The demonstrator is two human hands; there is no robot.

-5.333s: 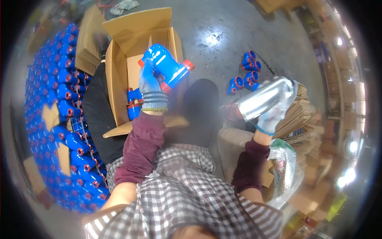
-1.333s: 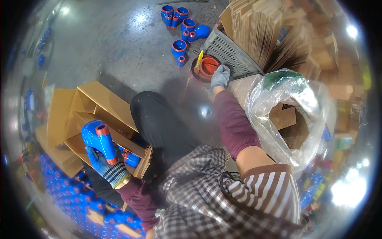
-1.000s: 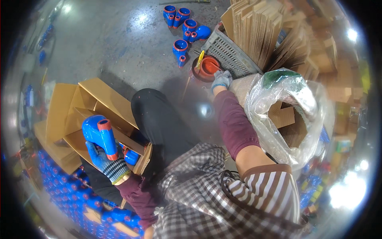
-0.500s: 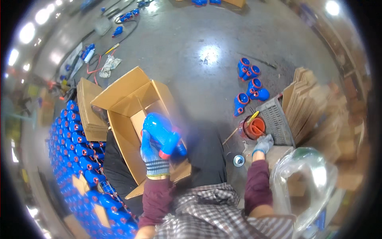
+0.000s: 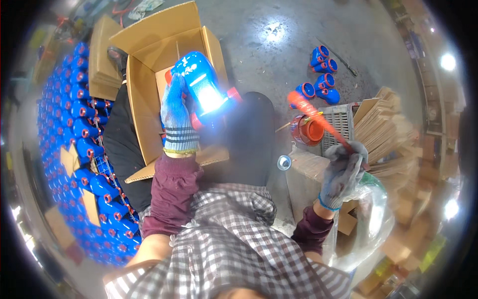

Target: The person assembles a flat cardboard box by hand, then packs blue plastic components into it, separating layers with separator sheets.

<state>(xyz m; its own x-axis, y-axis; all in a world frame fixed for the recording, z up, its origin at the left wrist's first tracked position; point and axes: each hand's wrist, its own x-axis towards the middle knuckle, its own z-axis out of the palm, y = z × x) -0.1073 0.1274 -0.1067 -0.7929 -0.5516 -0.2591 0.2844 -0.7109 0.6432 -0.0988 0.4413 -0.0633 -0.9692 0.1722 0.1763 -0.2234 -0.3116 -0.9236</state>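
My left hand (image 5: 175, 115), in a blue knit glove, grips a glossy blue plastic fitting (image 5: 200, 85) with red-rimmed openings, held up over the open cardboard box (image 5: 142, 104). My right hand (image 5: 342, 172), in a grey glove, holds a thin red brush-like stick (image 5: 318, 121) that points up and left, its tip blurred. A red round tub (image 5: 309, 131) sits just beyond that hand, beside a grey mesh crate (image 5: 338, 124).
Rows of many blue fittings (image 5: 82, 134) cover the floor on my left. A few more blue fittings (image 5: 321, 74) lie on the concrete at upper right. Stacked flat cardboard (image 5: 386, 129) and a clear plastic bag (image 5: 371, 219) stand on my right.
My right hand has left the red tub and lifted the red stick up. My left hand has raised the blue fitting higher over the box. The view has swung back left.
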